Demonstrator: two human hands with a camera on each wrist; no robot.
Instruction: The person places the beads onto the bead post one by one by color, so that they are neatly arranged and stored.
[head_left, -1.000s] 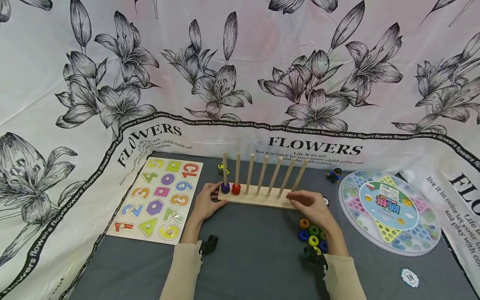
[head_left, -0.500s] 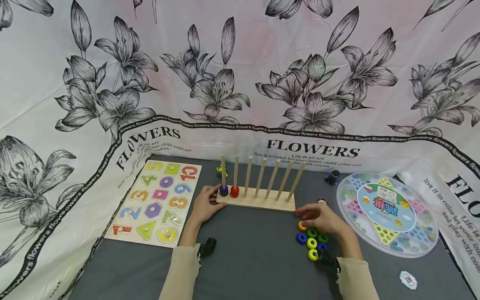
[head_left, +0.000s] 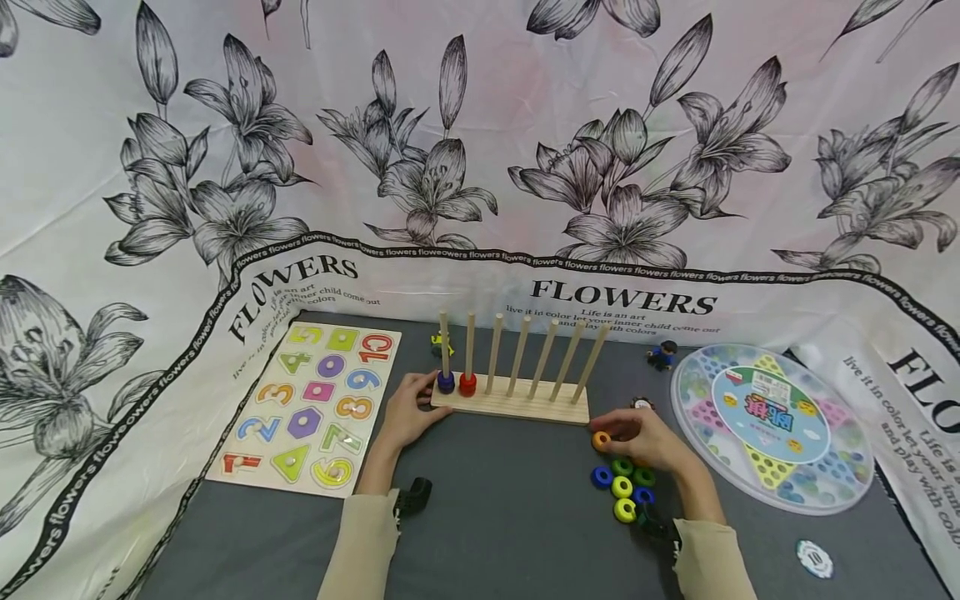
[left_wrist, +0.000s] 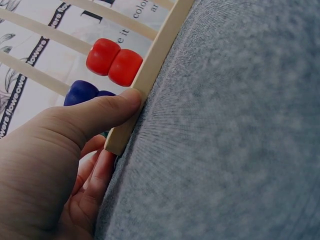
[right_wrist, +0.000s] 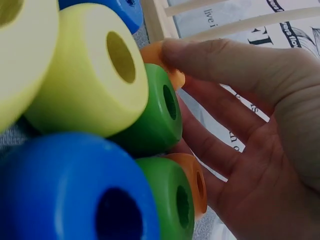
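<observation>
My left hand [head_left: 408,408] grips the left end of a wooden peg board [head_left: 517,406], its thumb on the front edge in the left wrist view. Purple-blue beads [left_wrist: 82,92] sit on the first peg and red beads [left_wrist: 125,67] on the second. My right hand [head_left: 641,437] pinches an orange bead [head_left: 601,441] between thumb and finger, close to the board's right end. Beside that hand lie green [head_left: 622,467], blue [head_left: 602,477] and yellow beads [head_left: 622,487]. Another orange bead [right_wrist: 192,177] lies by the fingers in the right wrist view.
A number-and-shape puzzle board [head_left: 303,408] lies on the left. To the right are a round game box [head_left: 772,429], a small toy figure [head_left: 663,356] and a round chip [head_left: 814,559]. A yellow-green toy [head_left: 438,344] stands behind the peg board.
My right hand has left the peg board's right end, come down to the beads and pinched an orange one, which has shifted slightly toward the board. My left hand keeps its grip.
</observation>
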